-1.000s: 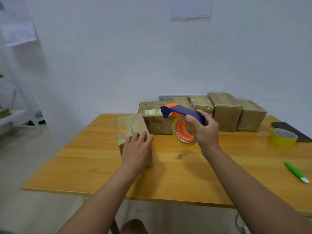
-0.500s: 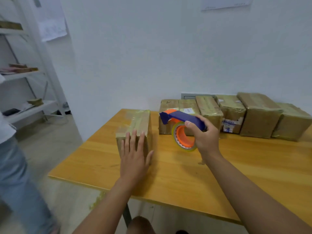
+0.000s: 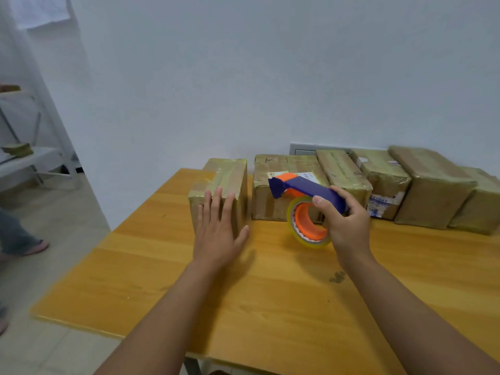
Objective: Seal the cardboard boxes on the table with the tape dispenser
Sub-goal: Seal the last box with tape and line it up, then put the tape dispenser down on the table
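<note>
Left hand (image 3: 216, 236) flat, fingers straight, against near face of cardboard box (image 3: 230, 180) on counter (image 3: 270, 293). Right hand (image 3: 343, 223) wrapped round tape dispenser (image 3: 305, 190) handle, held above counter. Box likely light, slides easily; brace it

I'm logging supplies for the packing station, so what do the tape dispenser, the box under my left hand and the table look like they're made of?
Tape dispenser: seems to be moulded plastic, matt blue handle with orange parts, carrying a roll of glossy clear-yellowish tape.
Box: brown cardboard, shiny where tape strips cover it.
Table: looks like wood or wood-look laminate, orange-yellow with grain lines and a smooth sheen; which one cannot be told.
</note>
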Tool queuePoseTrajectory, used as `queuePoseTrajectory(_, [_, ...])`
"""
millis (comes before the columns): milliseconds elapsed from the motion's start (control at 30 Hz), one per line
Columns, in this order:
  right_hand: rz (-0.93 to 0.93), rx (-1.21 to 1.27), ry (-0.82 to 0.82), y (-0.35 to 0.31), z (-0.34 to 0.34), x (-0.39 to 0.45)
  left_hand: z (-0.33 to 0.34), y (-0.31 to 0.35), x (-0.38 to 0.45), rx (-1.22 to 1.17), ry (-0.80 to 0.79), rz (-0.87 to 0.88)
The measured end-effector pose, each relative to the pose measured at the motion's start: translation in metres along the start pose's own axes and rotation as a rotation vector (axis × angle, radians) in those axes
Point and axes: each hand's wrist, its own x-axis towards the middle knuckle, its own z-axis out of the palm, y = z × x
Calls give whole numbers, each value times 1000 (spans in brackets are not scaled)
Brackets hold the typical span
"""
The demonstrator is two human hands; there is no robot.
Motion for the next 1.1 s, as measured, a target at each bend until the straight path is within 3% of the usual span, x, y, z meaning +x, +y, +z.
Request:
queuePoseTrajectory(633, [-60,-80,43,22,12,62,77,-12,119,-64,-19,2])
queuePoseTrajectory(967, [-97,-75,53,7,-3,53,57,3,122,41,-125,-58])
queuePoseTrajectory(1100, [-78,-30,50,-1,-14,40,33,22,101,-113,-11,-24])
